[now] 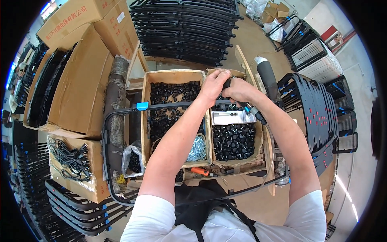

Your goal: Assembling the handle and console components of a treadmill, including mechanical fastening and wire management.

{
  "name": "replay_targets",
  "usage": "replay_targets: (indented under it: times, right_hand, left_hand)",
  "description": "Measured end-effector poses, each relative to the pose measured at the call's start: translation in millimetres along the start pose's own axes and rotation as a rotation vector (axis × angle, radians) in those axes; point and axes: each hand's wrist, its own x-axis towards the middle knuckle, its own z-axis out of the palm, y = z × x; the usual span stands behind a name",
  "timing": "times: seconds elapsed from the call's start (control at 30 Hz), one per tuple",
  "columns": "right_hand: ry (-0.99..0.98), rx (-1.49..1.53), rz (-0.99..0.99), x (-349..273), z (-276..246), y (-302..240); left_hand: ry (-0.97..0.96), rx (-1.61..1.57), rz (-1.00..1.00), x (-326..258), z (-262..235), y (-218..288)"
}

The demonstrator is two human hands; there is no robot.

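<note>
One black tubular frame (169, 105), fitted with one visible blue clip (142, 106) on its far rail, extends across two open cardboard boxes: left box (175, 75) and right box (260, 141). Right hand (242, 89): fingers curled round one black hose-fed hand tool (259, 115). Left hand (216, 84): fingers bent at the tool's far end; what they pinch cannot be determined. The right box holds one white tray (226, 117) and black knobs (234, 142), too numerous to count.
</note>
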Motion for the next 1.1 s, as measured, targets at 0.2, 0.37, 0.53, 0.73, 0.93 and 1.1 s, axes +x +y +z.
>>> replay_targets:
  times: [0.2, 0.37, 0.53, 0.73, 0.93, 1.1]
  right_hand:
    - [-0.07, 0.08, 0.018, 2.6, 0.8, 0.2]
    - [-0.067, 0.096, -0.009, 19.3, -0.3, 9.2]
    - [-0.045, 0.145, 0.037, 7.7, -2.0, -2.2]
    - [-0.023, 0.142, 0.037, -5.0, -5.0, -6.9]
    - [0.247, -0.14, -0.053, -86.3, -13.9, -20.0]
    - [0.208, -0.256, 0.089, -220.9, 56.1, 24.6]
  left_hand:
    - [-0.014, -0.041, -0.032, 0.8, -4.1, -4.9]
    - [-0.031, -0.069, 0.035, 5.6, -4.0, -8.2]
    - [-0.041, -0.065, 0.022, 4.3, -3.3, -2.6]
    - [-0.08, -0.072, -0.006, 2.1, -1.1, 5.8]
    - [-0.199, 0.028, 0.122, -34.5, 31.4, 27.9]
    - [-0.489, 0.001, -0.018, -162.7, 65.2, -11.1]
